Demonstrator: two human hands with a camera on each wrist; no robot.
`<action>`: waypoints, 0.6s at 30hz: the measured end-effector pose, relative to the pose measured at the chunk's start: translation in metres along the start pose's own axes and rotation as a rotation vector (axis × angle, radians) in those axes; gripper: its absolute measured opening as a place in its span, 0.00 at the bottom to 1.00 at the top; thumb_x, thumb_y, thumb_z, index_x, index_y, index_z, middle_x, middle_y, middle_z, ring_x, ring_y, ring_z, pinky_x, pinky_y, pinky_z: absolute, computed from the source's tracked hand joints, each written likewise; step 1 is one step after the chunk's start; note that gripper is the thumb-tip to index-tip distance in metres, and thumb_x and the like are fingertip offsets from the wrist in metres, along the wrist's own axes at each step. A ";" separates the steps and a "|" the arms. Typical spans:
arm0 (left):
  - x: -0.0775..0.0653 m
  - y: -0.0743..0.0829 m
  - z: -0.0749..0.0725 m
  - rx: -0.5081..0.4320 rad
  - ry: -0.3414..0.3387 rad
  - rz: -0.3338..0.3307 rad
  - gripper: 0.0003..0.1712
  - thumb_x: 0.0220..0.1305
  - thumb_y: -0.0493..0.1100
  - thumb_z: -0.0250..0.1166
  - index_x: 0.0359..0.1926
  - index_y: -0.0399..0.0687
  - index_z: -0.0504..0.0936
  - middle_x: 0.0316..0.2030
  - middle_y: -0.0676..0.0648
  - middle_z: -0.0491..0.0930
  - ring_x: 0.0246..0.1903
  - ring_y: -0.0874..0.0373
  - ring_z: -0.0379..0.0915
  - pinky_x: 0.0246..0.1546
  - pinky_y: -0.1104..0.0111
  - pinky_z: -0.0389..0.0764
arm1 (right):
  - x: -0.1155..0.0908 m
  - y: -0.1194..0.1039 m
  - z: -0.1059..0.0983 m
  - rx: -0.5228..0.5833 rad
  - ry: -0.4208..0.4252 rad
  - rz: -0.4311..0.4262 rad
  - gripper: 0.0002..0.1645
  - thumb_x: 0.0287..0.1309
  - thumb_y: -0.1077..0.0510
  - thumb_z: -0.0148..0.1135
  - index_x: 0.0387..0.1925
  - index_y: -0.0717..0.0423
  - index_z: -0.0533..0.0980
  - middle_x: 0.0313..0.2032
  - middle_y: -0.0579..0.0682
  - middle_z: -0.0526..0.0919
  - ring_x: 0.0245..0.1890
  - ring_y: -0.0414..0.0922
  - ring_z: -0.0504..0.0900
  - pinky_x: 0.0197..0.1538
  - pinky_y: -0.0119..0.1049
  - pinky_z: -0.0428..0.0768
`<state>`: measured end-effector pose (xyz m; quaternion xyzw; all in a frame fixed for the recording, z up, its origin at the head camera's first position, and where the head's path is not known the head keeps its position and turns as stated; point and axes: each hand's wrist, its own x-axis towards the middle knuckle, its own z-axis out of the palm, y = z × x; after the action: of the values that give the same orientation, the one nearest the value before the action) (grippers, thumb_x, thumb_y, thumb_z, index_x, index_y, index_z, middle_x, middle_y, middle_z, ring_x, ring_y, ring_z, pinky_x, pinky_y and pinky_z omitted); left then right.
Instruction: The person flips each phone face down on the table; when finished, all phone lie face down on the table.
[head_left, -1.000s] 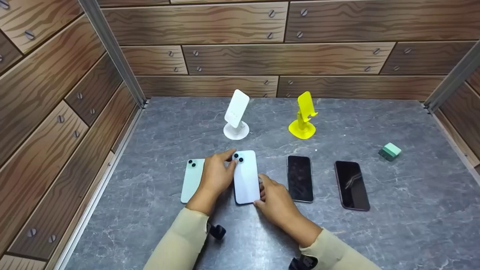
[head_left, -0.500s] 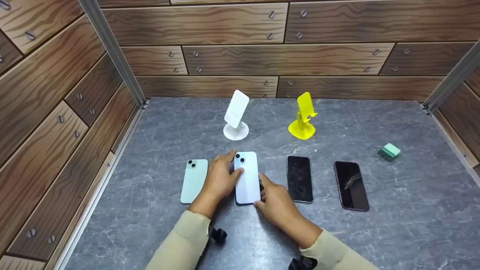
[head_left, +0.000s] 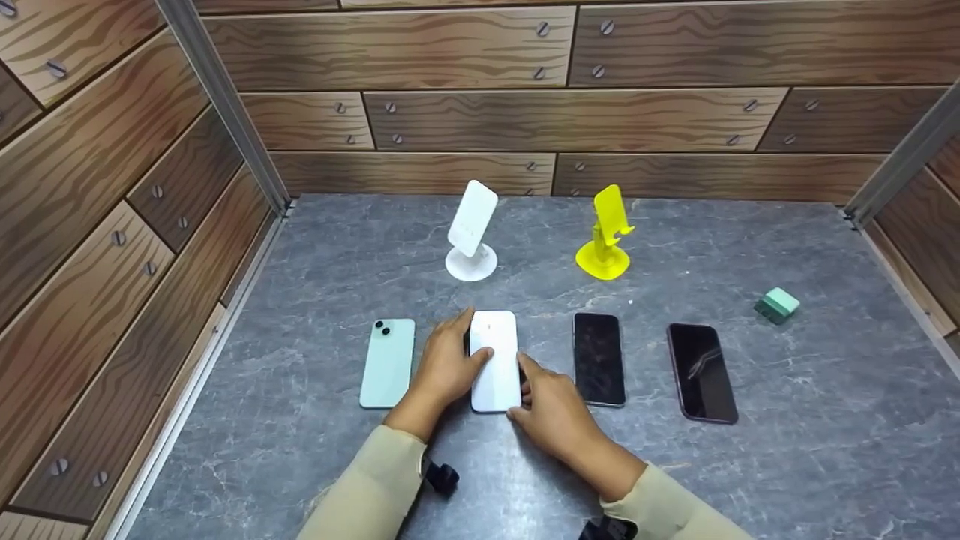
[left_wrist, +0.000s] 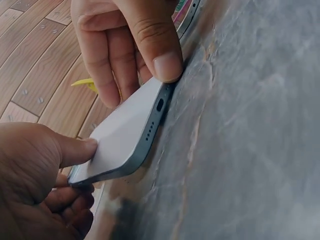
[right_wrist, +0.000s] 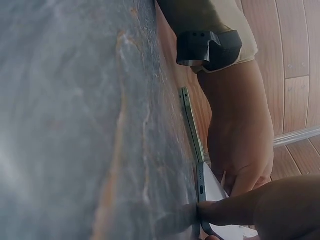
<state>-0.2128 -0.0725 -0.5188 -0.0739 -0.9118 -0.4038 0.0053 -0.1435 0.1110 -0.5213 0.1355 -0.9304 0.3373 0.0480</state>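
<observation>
Between my hands is a smartphone (head_left: pixel 493 382) with a pale, whitish upper face; no camera lenses can be made out on it. My left hand (head_left: pixel 447 366) holds its left side, thumb on top and fingers by the edge. In the left wrist view that side of the phone (left_wrist: pixel 122 127) looks lifted off the surface. My right hand (head_left: pixel 556 411) grips the lower right side, its thumb at the bottom edge near the charging port. A mint-green smartphone (head_left: pixel 388 367) lies camera side up to the left of my left hand.
Two dark-screened smartphones, one nearer (head_left: pixel 598 360) and one farther right (head_left: pixel 703 375), lie face up. Behind stand a white phone stand (head_left: pixel 472 225) and a yellow phone stand (head_left: pixel 607 232). A small green block-shaped item (head_left: pixel 778 304) sits at right. Wood-patterned walls (head_left: pixel 480 112) enclose the grey tabletop (head_left: pixel 337 247).
My left hand has slid slightly right and down along the phone, its thumb farther over the face. The phone's face turned from pale blue with visible lenses to whitish. My right hand barely moved.
</observation>
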 end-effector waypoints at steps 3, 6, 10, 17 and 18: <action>-0.001 0.000 0.003 -0.018 -0.007 -0.016 0.43 0.73 0.42 0.73 0.81 0.34 0.67 0.77 0.31 0.71 0.78 0.34 0.66 0.80 0.44 0.66 | 0.001 0.000 0.000 0.009 -0.009 0.003 0.50 0.48 0.67 0.85 0.72 0.74 0.73 0.35 0.54 0.91 0.36 0.46 0.90 0.41 0.40 0.89; -0.002 0.000 0.006 -0.031 -0.014 -0.034 0.43 0.74 0.42 0.72 0.82 0.33 0.65 0.78 0.31 0.70 0.79 0.35 0.65 0.81 0.45 0.65 | 0.001 0.002 0.000 0.014 -0.013 0.002 0.49 0.48 0.67 0.85 0.71 0.75 0.73 0.36 0.54 0.91 0.36 0.46 0.90 0.42 0.39 0.89; -0.002 -0.001 0.008 -0.045 -0.012 -0.047 0.43 0.74 0.42 0.72 0.82 0.35 0.65 0.78 0.31 0.70 0.79 0.35 0.65 0.81 0.45 0.66 | 0.001 0.003 0.000 0.015 -0.014 0.011 0.48 0.48 0.66 0.85 0.71 0.75 0.73 0.37 0.54 0.90 0.36 0.46 0.89 0.42 0.40 0.89; -0.002 -0.003 0.009 -0.051 -0.003 -0.062 0.42 0.74 0.43 0.73 0.81 0.37 0.67 0.76 0.31 0.73 0.77 0.35 0.68 0.79 0.45 0.68 | 0.001 0.004 0.000 0.014 -0.023 0.021 0.49 0.48 0.66 0.86 0.71 0.74 0.74 0.36 0.52 0.90 0.36 0.45 0.87 0.42 0.40 0.87; -0.002 -0.002 0.009 -0.045 0.000 -0.061 0.42 0.73 0.43 0.73 0.81 0.36 0.68 0.75 0.30 0.73 0.76 0.35 0.69 0.79 0.45 0.69 | 0.002 0.004 0.000 0.012 -0.022 0.021 0.48 0.48 0.65 0.86 0.71 0.74 0.74 0.36 0.52 0.89 0.36 0.45 0.87 0.42 0.40 0.87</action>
<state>-0.2106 -0.0681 -0.5265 -0.0463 -0.9043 -0.4243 -0.0086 -0.1460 0.1134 -0.5237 0.1297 -0.9302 0.3417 0.0332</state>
